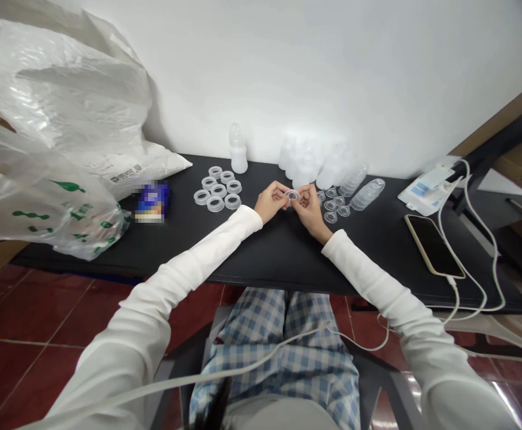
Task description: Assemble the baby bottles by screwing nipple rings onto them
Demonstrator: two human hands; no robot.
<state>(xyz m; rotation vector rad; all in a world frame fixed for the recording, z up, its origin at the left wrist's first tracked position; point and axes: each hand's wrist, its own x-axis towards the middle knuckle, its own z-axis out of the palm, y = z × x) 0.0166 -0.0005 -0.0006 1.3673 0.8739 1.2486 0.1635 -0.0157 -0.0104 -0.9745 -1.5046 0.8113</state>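
Note:
My left hand [272, 202] and my right hand [309, 208] meet above the table, fingertips closed on opposite sides of a translucent bottle collar ring [292, 194]. Whether a nipple sits inside that ring is too small to tell. Left of my hands lie several similar collar rings [218, 190], flat on the black table. Close to my right hand are several small clear silicone nipples [331, 205]. Behind them stand several frosted white bottles [306, 161], with stacked clear bottle caps [367, 194] lying beside. One assembled bottle [238, 149] with a clear cap stands upright near the wall.
Large plastic bags [64, 89] crowd the table's left end, beside a blue box [152, 202]. At the right lie a phone [435, 246] on a charging cable and a white-and-blue packet [429, 190]. A white cable [225, 375] crosses my lap.

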